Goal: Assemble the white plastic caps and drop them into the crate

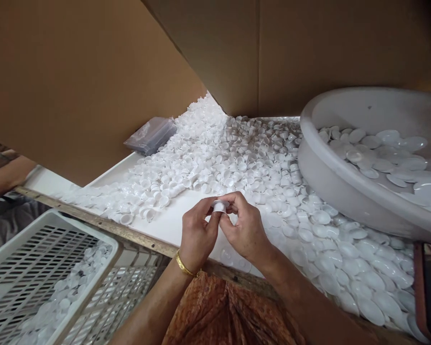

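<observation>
Between the fingertips of both hands is a small white plastic cap (220, 207), with a flat round disc at its top and a short cup-like body below. My left hand (198, 232) pinches it from the left, a gold bangle (184, 263) at the wrist. From the other side the fingers of my right hand (247, 234) close on the same piece, hiding part of it. Beyond the hands spreads a heap of small white plastic caps (201, 167). Shiny oval-looking white discs (345, 268) lie to the right of my right forearm.
A large whitish basin (330, 163) holding more discs stands at the right. At lower left, a slatted plastic crate (107, 239) contains white pieces. Brown cardboard (93, 86) walls the back; a clear plastic packet (151, 135) leans there. Another person's arm (7, 177) shows at far left.
</observation>
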Available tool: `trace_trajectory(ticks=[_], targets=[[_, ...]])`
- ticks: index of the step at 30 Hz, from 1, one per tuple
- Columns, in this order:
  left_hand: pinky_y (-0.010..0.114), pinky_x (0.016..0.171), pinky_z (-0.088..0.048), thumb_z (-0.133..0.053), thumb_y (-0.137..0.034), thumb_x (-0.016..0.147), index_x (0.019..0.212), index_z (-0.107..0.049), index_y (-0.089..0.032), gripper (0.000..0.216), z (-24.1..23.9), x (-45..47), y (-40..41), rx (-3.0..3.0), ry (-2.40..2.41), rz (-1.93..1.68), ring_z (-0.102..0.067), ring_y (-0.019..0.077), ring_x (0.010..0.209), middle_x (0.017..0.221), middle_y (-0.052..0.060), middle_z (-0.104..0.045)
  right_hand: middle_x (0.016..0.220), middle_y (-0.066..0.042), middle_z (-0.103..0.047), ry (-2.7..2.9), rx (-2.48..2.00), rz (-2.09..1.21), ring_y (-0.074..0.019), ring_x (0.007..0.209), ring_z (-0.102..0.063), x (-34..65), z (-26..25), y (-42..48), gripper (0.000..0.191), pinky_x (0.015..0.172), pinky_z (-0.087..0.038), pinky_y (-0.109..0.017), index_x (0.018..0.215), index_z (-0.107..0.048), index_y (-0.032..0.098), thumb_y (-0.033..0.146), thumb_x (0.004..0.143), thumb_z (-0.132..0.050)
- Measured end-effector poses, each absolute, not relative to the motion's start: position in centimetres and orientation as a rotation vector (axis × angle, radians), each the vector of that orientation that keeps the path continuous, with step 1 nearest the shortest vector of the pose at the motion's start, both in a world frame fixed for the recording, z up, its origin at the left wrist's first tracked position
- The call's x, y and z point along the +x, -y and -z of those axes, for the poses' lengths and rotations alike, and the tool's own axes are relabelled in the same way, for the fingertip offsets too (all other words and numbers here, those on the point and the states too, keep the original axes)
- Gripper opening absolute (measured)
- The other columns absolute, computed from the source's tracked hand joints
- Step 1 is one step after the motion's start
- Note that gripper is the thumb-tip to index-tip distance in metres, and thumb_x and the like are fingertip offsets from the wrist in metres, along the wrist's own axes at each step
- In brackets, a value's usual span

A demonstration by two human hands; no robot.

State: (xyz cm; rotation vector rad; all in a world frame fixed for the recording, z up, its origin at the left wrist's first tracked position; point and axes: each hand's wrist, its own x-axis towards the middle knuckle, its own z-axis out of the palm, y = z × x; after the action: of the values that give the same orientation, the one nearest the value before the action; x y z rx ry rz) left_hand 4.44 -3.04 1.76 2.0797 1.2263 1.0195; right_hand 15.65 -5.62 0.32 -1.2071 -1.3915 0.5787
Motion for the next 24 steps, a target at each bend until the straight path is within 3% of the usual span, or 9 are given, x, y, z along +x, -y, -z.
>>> trace_trajectory(ticks=[5,13,18,21,24], targets=[[0.022,0.066,-0.048,-0.047,-0.026,0.084,0.097,-0.061,-0.019,0.021,-1.5,4.8,2.8,2.076,-1.247,-1.041,-0.060,0.0132,0.073,0.089,0.003,-0.067,0.093,-0.003,-0.062,1.394,-1.235,-0.547,-0.0161,0.084,-0.061,15.6,-0.1,5.7,0.026,0.077,-0.049,-0.028,0.100,-0.050,0.022,0.011,0.077,-0.044],[0.022,0.063,-0.046,-0.049,-0.028,0.082,0.091,-0.062,-0.016,0.020,-1.1,5.0,2.1,2.002,-1.138,-0.950,-0.059,0.0134,0.069,0.077,0.002,-0.065,0.080,-0.001,-0.061,1.342,-1.370,-0.593,-0.0155,0.071,-0.061,16.1,-0.1,5.6,0.023,0.064,-0.050,-0.025,0.092,-0.051,0.021,0.011,0.072,-0.048],[0.025,0.070,-0.049,-0.052,-0.031,0.079,0.089,-0.063,-0.017,0.021,-1.4,4.2,1.6,1.834,-1.176,-0.915,-0.060,0.0151,0.077,0.079,0.002,-0.065,0.097,-0.004,-0.062,1.362,-1.152,-0.872,-0.0151,0.085,-0.062,16.2,-0.4,5.4,0.029,0.076,-0.051,-0.028,0.103,-0.050,0.021,0.013,0.075,-0.049],[0.029,0.068,-0.051,-0.055,-0.038,0.075,0.093,-0.062,-0.016,0.029,-2.6,-0.2,1.0,1.676,-1.304,-0.934,-0.062,0.0161,0.075,0.087,0.004,-0.066,0.117,-0.007,-0.056,1.385,-1.243,-0.887,-0.0185,0.099,-0.058,17.8,-0.8,5.0,0.042,0.078,-0.050,-0.033,0.119,-0.045,0.023,0.016,0.078,-0.050],[0.030,0.069,-0.049,-0.052,-0.043,0.074,0.101,-0.059,-0.023,0.035,-3.9,-10.2,0.3,1.795,-1.783,-0.805,-0.060,0.0143,0.070,0.081,-0.003,-0.067,0.115,-0.008,-0.058,1.262,-1.578,-0.617,-0.0199,0.097,-0.059,19.6,-0.8,4.5,0.039,0.078,-0.049,-0.034,0.118,-0.048,0.021,0.016,0.080,-0.047]])
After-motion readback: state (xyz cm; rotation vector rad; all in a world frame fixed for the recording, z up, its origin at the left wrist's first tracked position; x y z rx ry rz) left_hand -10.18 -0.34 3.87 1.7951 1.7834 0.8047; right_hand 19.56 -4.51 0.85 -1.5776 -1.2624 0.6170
